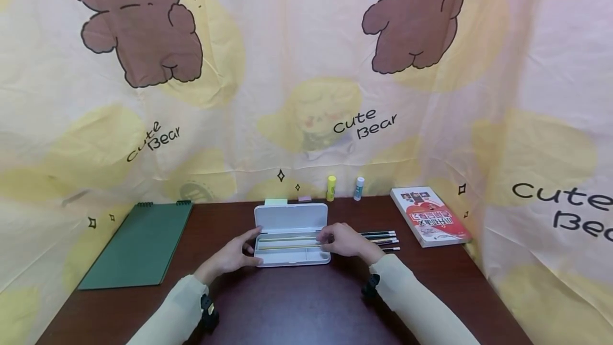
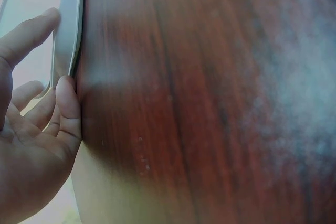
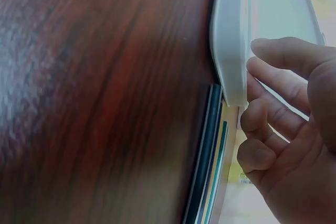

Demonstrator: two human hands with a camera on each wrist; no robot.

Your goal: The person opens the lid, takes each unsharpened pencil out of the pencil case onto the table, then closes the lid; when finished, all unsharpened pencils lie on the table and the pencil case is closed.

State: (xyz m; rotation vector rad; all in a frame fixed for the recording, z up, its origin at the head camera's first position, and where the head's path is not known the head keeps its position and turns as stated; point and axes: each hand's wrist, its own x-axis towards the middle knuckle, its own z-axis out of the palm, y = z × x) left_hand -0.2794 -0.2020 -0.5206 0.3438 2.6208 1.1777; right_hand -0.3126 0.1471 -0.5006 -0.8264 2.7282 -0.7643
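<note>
A white pencil case (image 1: 293, 262) stands with its lid (image 1: 290, 218) raised, and a few pencils (image 1: 287, 247) lie lengthwise inside. My left hand (image 1: 233, 253) holds the case's left end. In the left wrist view the thumb (image 2: 39, 30) touches the case wall (image 2: 68, 24), while the other fingers bend around its corner. Over the right end of the tray, my right hand (image 1: 344, 239) pinches the end of a pencil, thumb and index finger close together. In the right wrist view the case's side wall (image 3: 229, 40) hides the pencil there; the remaining fingers (image 3: 257, 156) curl outside the case.
Several pencils (image 1: 383, 240) lie right of the case, beside my right wrist. A book (image 1: 431, 217) is at the far right and a green notepad (image 1: 139, 246) at the left. Behind stand a yellow stick (image 1: 331, 188), a glue stick (image 1: 359, 188) and sticky notes (image 1: 275, 202), near a printed curtain.
</note>
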